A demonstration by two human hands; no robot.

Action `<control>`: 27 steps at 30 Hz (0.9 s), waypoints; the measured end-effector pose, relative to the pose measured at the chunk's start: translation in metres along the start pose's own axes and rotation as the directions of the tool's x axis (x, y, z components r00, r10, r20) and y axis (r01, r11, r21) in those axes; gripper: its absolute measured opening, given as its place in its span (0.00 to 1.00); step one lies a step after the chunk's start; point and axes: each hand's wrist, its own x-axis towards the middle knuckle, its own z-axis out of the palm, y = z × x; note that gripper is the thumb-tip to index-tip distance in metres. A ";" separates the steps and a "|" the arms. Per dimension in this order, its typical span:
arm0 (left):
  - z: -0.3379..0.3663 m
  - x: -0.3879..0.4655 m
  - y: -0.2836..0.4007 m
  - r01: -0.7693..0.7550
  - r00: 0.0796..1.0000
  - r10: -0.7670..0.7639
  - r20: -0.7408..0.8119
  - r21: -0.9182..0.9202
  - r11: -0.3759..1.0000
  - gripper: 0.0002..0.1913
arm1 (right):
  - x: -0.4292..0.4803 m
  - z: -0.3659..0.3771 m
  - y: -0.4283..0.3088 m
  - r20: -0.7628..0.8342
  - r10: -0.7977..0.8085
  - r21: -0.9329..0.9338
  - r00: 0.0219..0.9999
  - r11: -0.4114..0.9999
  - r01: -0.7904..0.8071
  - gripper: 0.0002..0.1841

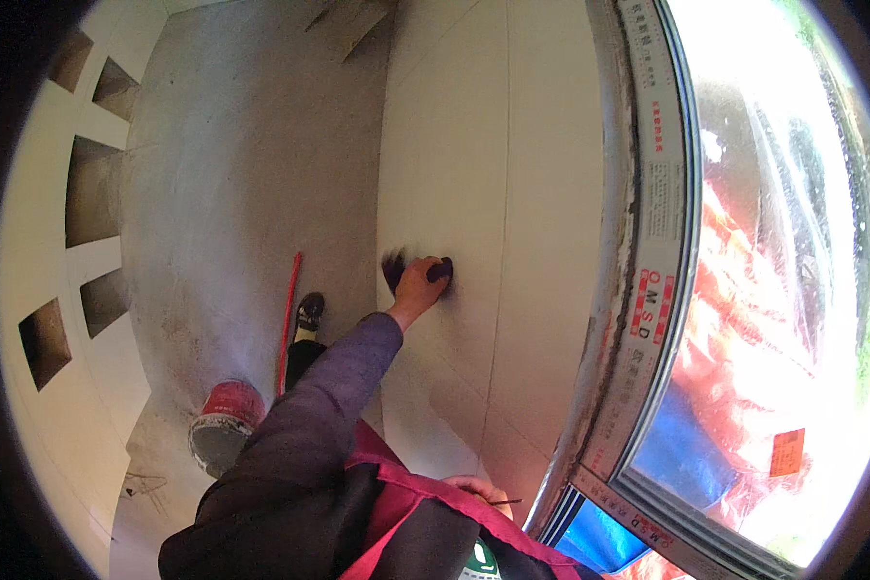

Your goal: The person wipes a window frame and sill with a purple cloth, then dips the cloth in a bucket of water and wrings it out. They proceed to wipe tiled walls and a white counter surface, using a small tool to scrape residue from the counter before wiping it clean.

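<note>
My left hand (422, 281) reaches across to the pale tiled wall (446, 167) and grips a dark, soft wad, perhaps a cloth (394, 268). The wad shows on both sides of my fingers and looks pressed to the wall, low down near the floor. A thin tile joint runs just right of it. Close to my waist is my right hand (475, 487), partly hidden behind the red-edged dark apron (435, 500). A thin dark stick (507, 501) pokes out from its fingers; what kind of tool it is cannot be made out.
A red bucket (233, 402) with a grey-crusted rim stands on the concrete floor (196, 217) beside my sleeve. Near my shoe (310, 310) lies a long red bar (290, 312). Right of the wall runs a film-covered window frame (652, 217). Square recesses (93, 192) mark the opposite wall.
</note>
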 end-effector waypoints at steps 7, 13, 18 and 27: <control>-0.001 -0.081 0.115 -0.708 0.706 0.707 -0.043 -0.079 0.702 0.27 | 0.012 0.005 -0.018 -0.011 -0.068 0.006 0.998 0.998 0.068 0.16; 0.005 0.088 0.088 -0.472 0.811 0.468 -0.351 0.081 0.878 0.26 | 0.015 0.015 -0.021 -0.098 0.009 -0.065 0.995 0.998 -0.015 0.15; -0.020 0.085 0.108 -0.265 0.956 0.256 -0.141 -0.050 0.963 0.25 | 0.024 0.036 -0.039 -0.050 0.002 0.029 0.999 1.000 -0.001 0.16; -0.040 0.059 0.200 -0.812 0.567 0.791 -0.228 0.004 0.583 0.26 | 0.054 0.026 -0.047 0.072 -0.172 0.022 0.983 0.985 0.171 0.16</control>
